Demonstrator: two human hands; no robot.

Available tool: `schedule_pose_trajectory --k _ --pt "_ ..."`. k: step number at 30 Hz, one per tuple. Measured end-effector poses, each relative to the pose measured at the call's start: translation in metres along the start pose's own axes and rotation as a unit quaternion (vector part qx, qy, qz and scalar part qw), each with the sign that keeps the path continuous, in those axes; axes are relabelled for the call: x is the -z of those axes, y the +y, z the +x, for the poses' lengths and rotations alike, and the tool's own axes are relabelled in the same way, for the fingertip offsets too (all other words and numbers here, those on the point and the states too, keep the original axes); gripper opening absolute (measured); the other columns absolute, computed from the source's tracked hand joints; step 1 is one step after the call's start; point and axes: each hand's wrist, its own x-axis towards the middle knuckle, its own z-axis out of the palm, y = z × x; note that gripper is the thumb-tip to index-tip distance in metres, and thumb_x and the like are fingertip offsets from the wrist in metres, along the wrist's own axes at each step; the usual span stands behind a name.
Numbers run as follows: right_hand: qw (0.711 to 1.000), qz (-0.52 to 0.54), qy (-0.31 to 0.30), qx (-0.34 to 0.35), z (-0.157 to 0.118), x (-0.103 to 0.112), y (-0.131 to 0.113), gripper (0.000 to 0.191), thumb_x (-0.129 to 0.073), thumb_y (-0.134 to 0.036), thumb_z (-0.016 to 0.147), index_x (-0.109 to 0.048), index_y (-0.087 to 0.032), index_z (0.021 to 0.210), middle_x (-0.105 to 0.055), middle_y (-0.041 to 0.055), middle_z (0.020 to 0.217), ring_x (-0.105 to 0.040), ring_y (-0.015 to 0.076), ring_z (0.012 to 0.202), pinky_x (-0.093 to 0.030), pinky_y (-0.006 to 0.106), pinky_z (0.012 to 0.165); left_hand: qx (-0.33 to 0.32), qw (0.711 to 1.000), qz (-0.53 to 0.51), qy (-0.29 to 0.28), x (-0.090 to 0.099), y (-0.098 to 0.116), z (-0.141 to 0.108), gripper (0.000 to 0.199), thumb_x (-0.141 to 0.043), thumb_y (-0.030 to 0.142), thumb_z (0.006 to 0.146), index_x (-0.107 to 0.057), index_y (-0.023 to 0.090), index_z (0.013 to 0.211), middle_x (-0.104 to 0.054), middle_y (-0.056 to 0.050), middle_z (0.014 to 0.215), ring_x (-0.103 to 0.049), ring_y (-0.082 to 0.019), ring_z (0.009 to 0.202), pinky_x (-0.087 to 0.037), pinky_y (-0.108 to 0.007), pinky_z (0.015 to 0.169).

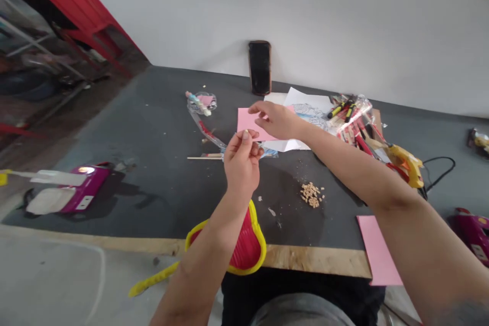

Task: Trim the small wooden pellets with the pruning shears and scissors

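Note:
My left hand (244, 160) is raised over the table with thumb and fingers pinched together. A tiny pale bit shows at its fingertips, too small to name. Just beyond it, my right hand (278, 119) hovers with curved fingers apart and nothing visible in them. Behind both hands is a pink sheet (244, 117), partly covered by them; I cannot tell whether a finger touches it. White paper with a line drawing (311, 114) lies beside it, under my right forearm. A pile of short wooden pieces (311, 194) sits nearer to me.
A phone (260, 69) leans against the wall. Pliers (342, 108) and a yellow glue gun (407, 163) lie to the right. A purple device (86, 188) stands left. A red and yellow object (248, 244) and another pink sheet (378, 249) overlap the table's front edge.

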Motion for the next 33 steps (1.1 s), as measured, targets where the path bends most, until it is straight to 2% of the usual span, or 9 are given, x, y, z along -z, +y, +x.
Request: schedule_pose_trajectory --k 3,6,9,14,18,22,26,29,33 --pt "0.999 -0.019 -0.032 -0.007 0.084 -0.025 -0.001 0.017 -0.053 -0.012 0.093 -0.064 -0.017 0.105 -0.072 0.0072 0.122 -0.062 0.0159 0.104 -0.049 0.031 0.095 -0.019 0.998 0.02 0.056 0.014 -0.012 0.008 0.037 -0.09 0.048 0.069 -0.07 0.018 0.076 -0.064 0.001 0.074 -0.045 -0.004 0.052 -0.045 -0.019 0.053" --pt "0.999 -0.031 -0.038 -0.013 0.156 -0.05 0.001 0.008 -0.059 -0.019 0.092 -0.065 -0.014 0.094 -0.074 0.0061 0.109 -0.059 0.015 0.105 -0.045 0.032 0.097 -0.013 0.997 0.038 0.059 0.02 -0.024 0.007 0.042 -0.087 0.056 0.069 -0.071 0.018 0.077 -0.065 0.0 0.073 -0.049 -0.006 0.053 -0.043 -0.02 0.052" --pt "0.998 -0.044 -0.042 -0.025 0.215 -0.075 0.008 0.016 -0.051 -0.014 0.097 -0.066 -0.01 0.1 -0.073 0.0062 0.113 -0.057 0.011 0.107 -0.042 0.03 0.099 0.029 0.997 0.024 0.068 0.018 -0.025 0.002 0.043 -0.084 0.058 0.073 -0.072 0.017 0.079 -0.067 -0.001 0.076 -0.047 -0.005 0.052 -0.043 -0.02 0.053" --pt "0.994 -0.079 -0.055 -0.045 0.281 -0.111 0.028 0.038 -0.053 -0.003 0.095 -0.058 -0.011 0.132 -0.065 0.0075 0.132 -0.057 0.0104 0.11 -0.041 0.026 0.1 0.119 0.982 -0.078 0.123 0.015 -0.015 -0.001 0.041 -0.087 0.052 0.072 -0.066 0.017 0.074 -0.062 0.001 0.073 -0.041 -0.004 0.052 -0.04 -0.02 0.053" --pt "0.99 -0.106 -0.056 -0.07 0.305 -0.126 0.036 0.028 -0.057 -0.007 0.094 -0.067 -0.014 0.12 -0.068 0.0072 0.119 -0.061 0.0179 0.11 -0.045 0.032 0.099 0.16 0.973 -0.098 0.132 0.017 -0.014 -0.002 0.042 -0.088 0.053 0.07 -0.065 0.018 0.073 -0.058 0.002 0.068 -0.041 -0.006 0.052 -0.039 -0.023 0.054" --pt "0.985 -0.139 -0.067 -0.074 0.302 -0.125 0.03 0.021 -0.055 -0.001 0.092 -0.068 -0.007 0.108 -0.065 0.0106 0.111 -0.064 0.0217 0.108 -0.046 0.036 0.097 0.168 0.972 -0.099 0.129 0.019 -0.015 0.0 0.042 -0.087 0.055 0.07 -0.064 0.02 0.073 -0.061 0.0 0.074 -0.039 -0.006 0.051 -0.039 -0.025 0.054" --pt "0.984 -0.154 -0.07 -0.052 0.265 -0.098 0.016 0.023 -0.053 -0.001 0.09 -0.066 -0.011 0.107 -0.067 0.0082 0.104 -0.063 0.0203 0.101 -0.047 0.032 0.09 0.156 0.978 -0.086 0.113 0.02 -0.013 0.001 0.04 -0.087 0.051 0.071 -0.062 0.02 0.074 -0.06 0.0 0.073 -0.041 -0.007 0.052 -0.04 -0.024 0.054" --pt "0.988 -0.144 -0.054 -0.008 0.208 -0.06 0.004 0.021 -0.05 -0.005 0.091 -0.065 -0.014 0.102 -0.068 0.006 0.099 -0.062 0.0189 0.095 -0.045 0.029 0.083 0.148 0.984 -0.06 0.081 0.02 -0.014 0.002 0.037 -0.085 0.048 0.074 -0.062 0.02 0.079 -0.059 0.002 0.073 -0.042 -0.006 0.053 -0.041 -0.022 0.055" --pt "0.991 -0.118 -0.052 0.02 0.09 -0.007 0.0 0.015 -0.052 -0.011 0.089 -0.065 -0.018 0.092 -0.068 0.0019 0.089 -0.059 0.0154 0.081 -0.043 0.027 0.075 0.171 0.985 0.005 -0.012 0.019 -0.018 0.002 0.032 -0.083 0.044 0.077 -0.064 0.019 0.08 -0.06 0.002 0.071 -0.04 -0.005 0.051 -0.04 -0.021 0.053"
